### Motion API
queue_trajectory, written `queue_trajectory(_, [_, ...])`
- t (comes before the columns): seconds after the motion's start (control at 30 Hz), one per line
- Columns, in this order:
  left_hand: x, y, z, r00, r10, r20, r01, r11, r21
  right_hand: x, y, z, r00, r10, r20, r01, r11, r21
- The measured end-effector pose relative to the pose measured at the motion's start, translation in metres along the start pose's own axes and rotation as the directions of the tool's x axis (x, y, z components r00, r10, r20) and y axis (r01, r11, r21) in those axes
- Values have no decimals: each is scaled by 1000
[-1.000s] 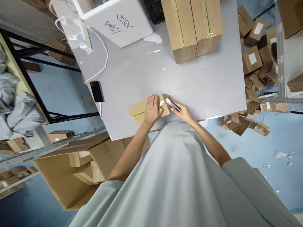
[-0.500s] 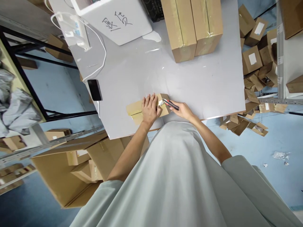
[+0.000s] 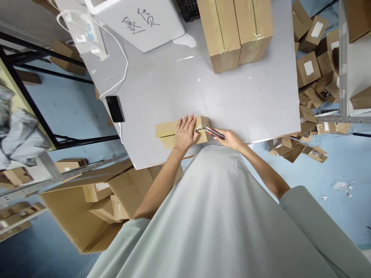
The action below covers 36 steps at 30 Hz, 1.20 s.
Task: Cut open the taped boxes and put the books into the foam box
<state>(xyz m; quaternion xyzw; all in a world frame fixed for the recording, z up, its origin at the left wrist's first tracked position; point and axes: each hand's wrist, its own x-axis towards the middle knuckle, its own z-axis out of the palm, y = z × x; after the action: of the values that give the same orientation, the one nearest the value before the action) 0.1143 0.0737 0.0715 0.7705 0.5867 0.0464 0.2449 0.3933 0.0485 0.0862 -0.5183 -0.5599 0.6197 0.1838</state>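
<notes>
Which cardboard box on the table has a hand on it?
The small cardboard box near the front edge of the table, under the left hand. The two bigger cardboard boxes stand farther back, with no hand touching them.

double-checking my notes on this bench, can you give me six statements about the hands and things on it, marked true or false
1. The right hand holds a knife. True.
2. The left hand rests on the small carton. True.
3. The knife points away from the small carton. False: it points toward it.
4. A phone lies on the table. True.
5. The small carton touches the phone. False: they lie apart.
6. Only one large taped box sits on the table. False: two large taped boxes sit side by side.
</notes>
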Motion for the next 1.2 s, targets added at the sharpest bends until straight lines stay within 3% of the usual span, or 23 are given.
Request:
queue_trajectory(0.13, [2,-5,-23,1000,24,-16,-24,999,-22,-8,0,12,998,-17,-65,20,999,50])
queue_trajectory(0.27, [-4,-12,-37,988,-114,-105,120,991,54,-13,2,20,989,73,-131,-57,990,127])
queue_trajectory(0.37, [-15,-8,-37,986,-161,-37,164,982,98,-12,3,22,986,88,-143,-69,989,132])
queue_trajectory(0.57, [-42,7,-26,995,72,75,-75,996,43,-11,3,22,990,3,-138,6,998,68])
queue_trajectory(0.77, [-39,-2,-19,973,196,120,-205,976,66,-10,8,25,994,-32,-108,26,998,-55])
queue_trajectory(0.93, [-30,-7,-14,966,223,129,-231,972,44,-11,17,28,995,-38,-94,27,993,-117])
queue_trajectory(1.1, [-31,-5,-14,965,210,157,-220,975,46,-34,26,38,997,-58,-47,53,994,-99])
queue_trajectory(1.2, [-37,1,-13,967,211,142,-219,975,46,-50,31,45,992,-47,-114,35,994,-104])
